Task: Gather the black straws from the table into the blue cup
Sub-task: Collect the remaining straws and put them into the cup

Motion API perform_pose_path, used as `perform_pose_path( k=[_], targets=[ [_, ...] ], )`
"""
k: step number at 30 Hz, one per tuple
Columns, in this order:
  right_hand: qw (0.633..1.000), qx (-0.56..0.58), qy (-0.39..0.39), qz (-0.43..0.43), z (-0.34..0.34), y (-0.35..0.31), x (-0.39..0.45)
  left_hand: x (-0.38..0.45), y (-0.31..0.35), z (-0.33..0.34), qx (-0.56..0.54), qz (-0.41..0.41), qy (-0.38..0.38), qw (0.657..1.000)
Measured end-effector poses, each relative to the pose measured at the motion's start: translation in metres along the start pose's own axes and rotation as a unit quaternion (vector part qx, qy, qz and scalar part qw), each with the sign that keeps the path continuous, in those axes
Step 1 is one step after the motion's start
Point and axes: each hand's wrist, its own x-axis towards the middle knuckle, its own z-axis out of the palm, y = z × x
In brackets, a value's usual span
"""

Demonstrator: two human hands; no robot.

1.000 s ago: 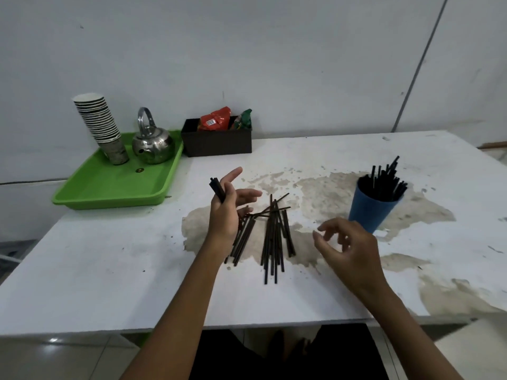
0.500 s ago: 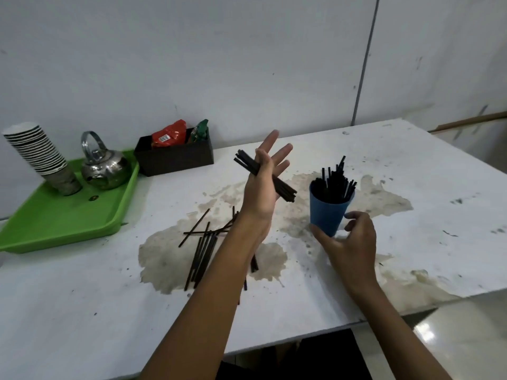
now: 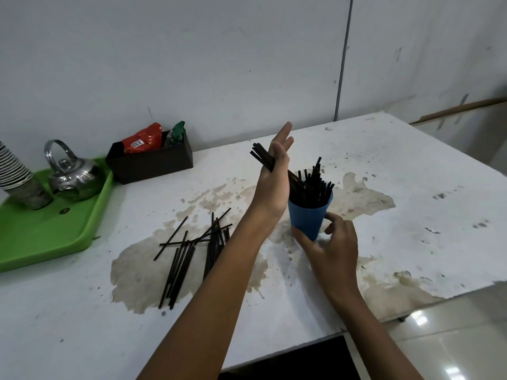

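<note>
Loose black straws (image 3: 189, 250) lie on the table (image 3: 411, 165). The left hand (image 3: 274, 182) tilts a gripped bundle (image 3: 262, 157) into the blue cup (image 3: 310, 215), while the right hand (image 3: 334, 248) cradles its base, apparently steadying it.

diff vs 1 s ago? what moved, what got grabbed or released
Left hand carried its bundle of straws from above the loose pile over to the blue cup, lower ends now dipping into it. Right hand moved in and took hold of the cup's base. Pile, green tray and kettle unchanged.
</note>
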Motion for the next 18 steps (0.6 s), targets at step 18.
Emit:
perform_pose_path(
  k=[18],
  targets=[
    [1.0, -0.016, -0.008, 0.0, 0.0, 0.001, -0.002, -0.012, -0.007, 0.0, 0.062, -0.049, -0.104, 0.991]
  ],
)
